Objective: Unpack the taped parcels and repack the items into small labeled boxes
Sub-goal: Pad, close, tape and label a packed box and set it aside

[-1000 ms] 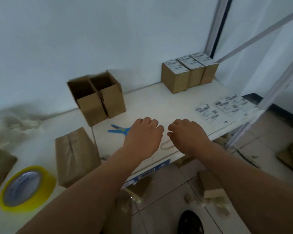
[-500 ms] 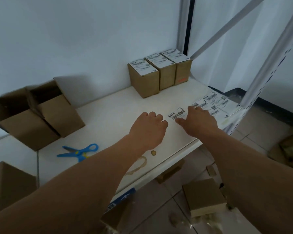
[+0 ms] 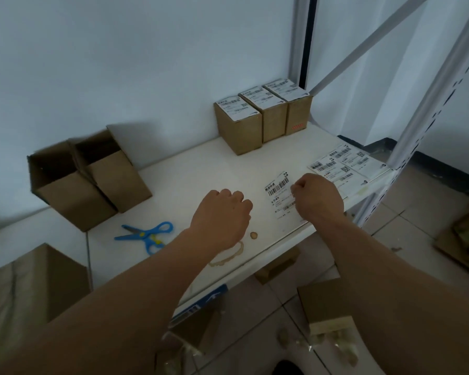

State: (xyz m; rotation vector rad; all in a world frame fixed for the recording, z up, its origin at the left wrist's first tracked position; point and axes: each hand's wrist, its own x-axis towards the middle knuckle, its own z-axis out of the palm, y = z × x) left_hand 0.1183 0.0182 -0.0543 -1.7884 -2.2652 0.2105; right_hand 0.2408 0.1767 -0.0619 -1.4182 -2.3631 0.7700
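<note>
My right hand [image 3: 318, 196] pinches the edge of a white shipping label [image 3: 279, 191] that lies on the white shelf [image 3: 190, 174]. Beside it, my left hand [image 3: 222, 213] hovers over the shelf with its fingers curled and holds nothing. More shipping labels [image 3: 345, 165] lie at the shelf's right end. Three small labeled cardboard boxes [image 3: 263, 115] stand in a row at the back right. Two open small boxes [image 3: 87, 180] lean at the back left. A taped brown parcel [image 3: 35, 282] stands at the near left.
Blue scissors [image 3: 146, 235] lie on the shelf left of my left hand. A brown ring stain marks the shelf's front edge. A metal rack post [image 3: 428, 104] rises at the right. Cardboard pieces and plastic wrapping [image 3: 328, 318] lie on the tiled floor below.
My right hand has closed on a label and drawn it a little to the left, away from the other labels. My left hand stays curled beside it.
</note>
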